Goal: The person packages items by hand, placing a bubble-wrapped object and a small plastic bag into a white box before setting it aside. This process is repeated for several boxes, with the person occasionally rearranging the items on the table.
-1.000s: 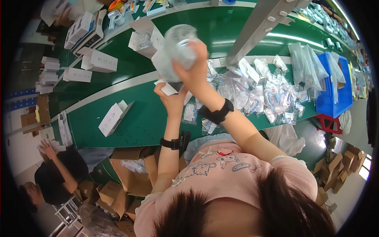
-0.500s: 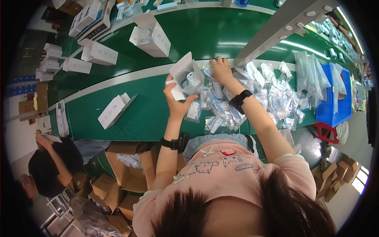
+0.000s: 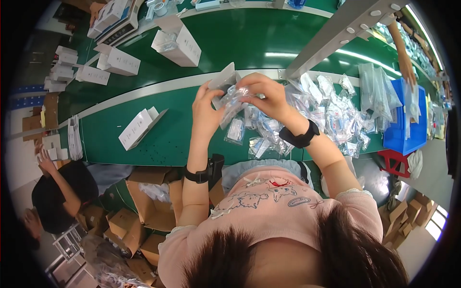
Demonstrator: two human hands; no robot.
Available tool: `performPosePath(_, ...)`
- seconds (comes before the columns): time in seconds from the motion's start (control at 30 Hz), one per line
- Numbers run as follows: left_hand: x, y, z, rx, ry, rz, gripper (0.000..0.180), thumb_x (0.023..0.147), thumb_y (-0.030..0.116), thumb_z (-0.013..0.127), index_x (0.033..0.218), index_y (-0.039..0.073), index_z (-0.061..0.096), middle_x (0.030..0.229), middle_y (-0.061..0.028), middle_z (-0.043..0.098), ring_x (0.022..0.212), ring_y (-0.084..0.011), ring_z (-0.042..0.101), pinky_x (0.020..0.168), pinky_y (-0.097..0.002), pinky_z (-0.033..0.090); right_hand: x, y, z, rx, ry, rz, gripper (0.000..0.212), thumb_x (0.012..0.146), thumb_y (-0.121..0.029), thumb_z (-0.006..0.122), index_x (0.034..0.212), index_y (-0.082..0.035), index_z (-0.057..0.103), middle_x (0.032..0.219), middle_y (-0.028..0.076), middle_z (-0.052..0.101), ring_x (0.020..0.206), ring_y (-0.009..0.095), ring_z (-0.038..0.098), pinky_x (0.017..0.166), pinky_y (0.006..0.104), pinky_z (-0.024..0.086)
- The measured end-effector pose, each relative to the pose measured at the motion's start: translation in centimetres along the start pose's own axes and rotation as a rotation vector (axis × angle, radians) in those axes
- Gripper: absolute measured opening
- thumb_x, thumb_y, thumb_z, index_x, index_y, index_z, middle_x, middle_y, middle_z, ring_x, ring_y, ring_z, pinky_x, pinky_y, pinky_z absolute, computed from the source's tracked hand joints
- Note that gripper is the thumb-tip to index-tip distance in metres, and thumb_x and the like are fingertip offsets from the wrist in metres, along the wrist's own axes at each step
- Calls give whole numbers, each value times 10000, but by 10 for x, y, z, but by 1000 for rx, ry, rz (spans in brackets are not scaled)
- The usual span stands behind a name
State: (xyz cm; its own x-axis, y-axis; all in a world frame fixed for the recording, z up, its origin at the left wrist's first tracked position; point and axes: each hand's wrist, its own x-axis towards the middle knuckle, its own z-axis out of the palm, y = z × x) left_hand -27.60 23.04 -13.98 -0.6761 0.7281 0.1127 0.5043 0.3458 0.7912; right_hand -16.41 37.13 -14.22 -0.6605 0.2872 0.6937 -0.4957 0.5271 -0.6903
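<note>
My left hand [image 3: 205, 109] is closed round the side of an open white carton [image 3: 224, 77], its flap standing up. At the carton's mouth my right hand [image 3: 267, 95] pinches a clear plastic bag [image 3: 232, 107]; what the bag holds cannot be made out. The hands and the bag hide most of the carton's inside. Beside and below my right hand spreads a heap of small clear bags [image 3: 331, 122] with white and blue contents. Another open white carton [image 3: 139, 128] lies on the green table [image 3: 182, 149] to the left.
Beyond a metal rail, a green belt [image 3: 230, 43] carries several open white cartons [image 3: 176, 45]. A grey post [image 3: 336, 38] slants across the upper right. At the right are a blue bin [image 3: 406, 129] and a co-worker's arm [image 3: 402, 55]. Cardboard boxes [image 3: 156, 204] stand lower left.
My right hand has come left from the heap to the carton with a clear bag. The carton has tilted in my left hand. Cartons on the belt have shifted left; a co-worker's arm appeared upper right.
</note>
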Motion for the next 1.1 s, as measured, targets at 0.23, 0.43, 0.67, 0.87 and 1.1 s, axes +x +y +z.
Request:
performPosePath(0.23,0,-7,-8,11,18,-95,131,639,7,662,724,-22,566,724,-90,567,565,-175,515,521,-250,396,0,3,1,-189,-319,-121,221,660,-45,679,821,-33,528,1017,157,555,937,277,553,737,360,479)
performPosePath(0.43,2,-24,-9,-274,69,-213,106,688,5,647,717,-28,551,675,-26,542,559,-78,454,504,-210,362,-3,8,11,-550,-663,-125,488,632,-209,724,1048,-55,520,1196,177,448,1146,283,415,941,423,347)
performPosePath(0.67,6,-70,-37,-756,-71,-14,576,647,47,675,1157,10,409,1218,-134,419,1121,-215,411,934,-325,340,-35,65,30,37,-314,570,1093,537,-162,793,1373,-88,93,1380,163,218,1272,282,237,1021,328,235)
performPosePath(0.87,-5,-211,-172,876,-273,-300,1039,439,258,816,1311,124,267,1308,-149,336,1209,-346,290,997,-526,208,37,108,12,228,183,572,1094,520,-84,779,1370,-74,91,1370,158,220,1249,275,275,1011,326,255)
performPosePath(1.1,-8,-124,-58,1119,-159,-378,1006,464,518,753,1247,46,334,1178,-133,441,1019,-308,438,809,-471,368,51,190,-2,-379,354,486,1089,510,-115,773,1367,-117,101,1250,206,333,1142,372,351,961,394,315)
